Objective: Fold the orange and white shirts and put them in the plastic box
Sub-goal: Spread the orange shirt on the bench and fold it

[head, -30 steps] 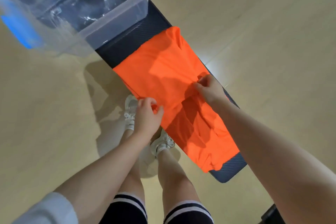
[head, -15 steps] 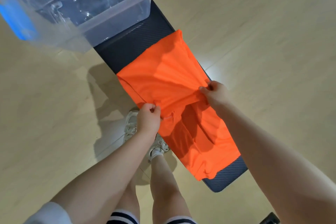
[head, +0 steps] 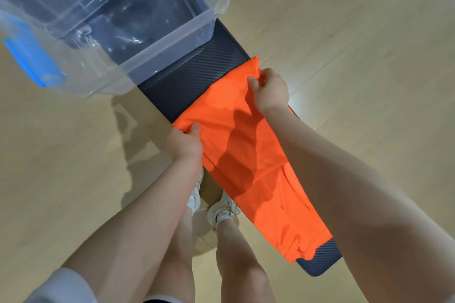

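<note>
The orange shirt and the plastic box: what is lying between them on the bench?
Nothing lies there. In the head view, only a bare strip of the dark bench separates the orange shirt from the plastic box.

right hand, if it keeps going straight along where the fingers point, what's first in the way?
Probably the bare dark bench just past the orange shirt edge the right hand grips, then the plastic box wall. Height above the bench is unclear.

Both arms stretched out and down, bare forearms, a white sleeve showing at the left shoulder. Left hand (head: 184,143) has its thumb on top, pinching a fabric edge. Right hand (head: 270,91) reaches further out, fingers (head: 253,83) curled around a bunched corner.
</note>
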